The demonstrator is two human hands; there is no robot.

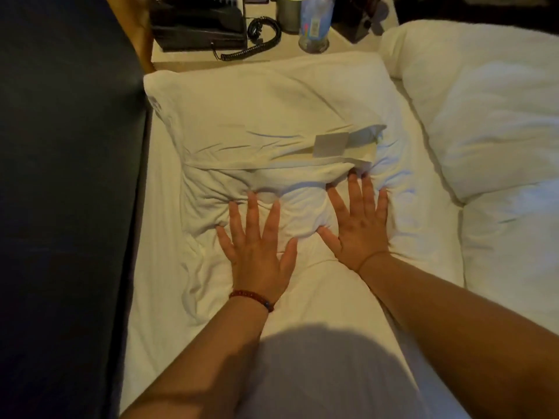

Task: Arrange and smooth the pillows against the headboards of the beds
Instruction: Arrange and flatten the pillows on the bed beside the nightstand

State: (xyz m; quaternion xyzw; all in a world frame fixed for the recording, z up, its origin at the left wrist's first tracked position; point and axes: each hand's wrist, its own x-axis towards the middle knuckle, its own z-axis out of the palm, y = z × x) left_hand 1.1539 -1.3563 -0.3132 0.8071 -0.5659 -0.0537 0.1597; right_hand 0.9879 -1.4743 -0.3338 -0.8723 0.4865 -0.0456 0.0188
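**White pillow (272,116) under two flat hands**

The pillow lies on the bed (157,267), far corner against the dark headboard (60,176), far edge just beside the nightstand (172,57). The left hand (257,252) and the right hand (360,231) press palm-down on its creased near end, fingers straight and spread apart, gripping nothing. A grey label (331,145) sits on the pillowcase beyond the right hand. A second pillow (484,101) lies to the right.

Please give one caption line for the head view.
The left hand and right hand press on a wrinkled white pillow.
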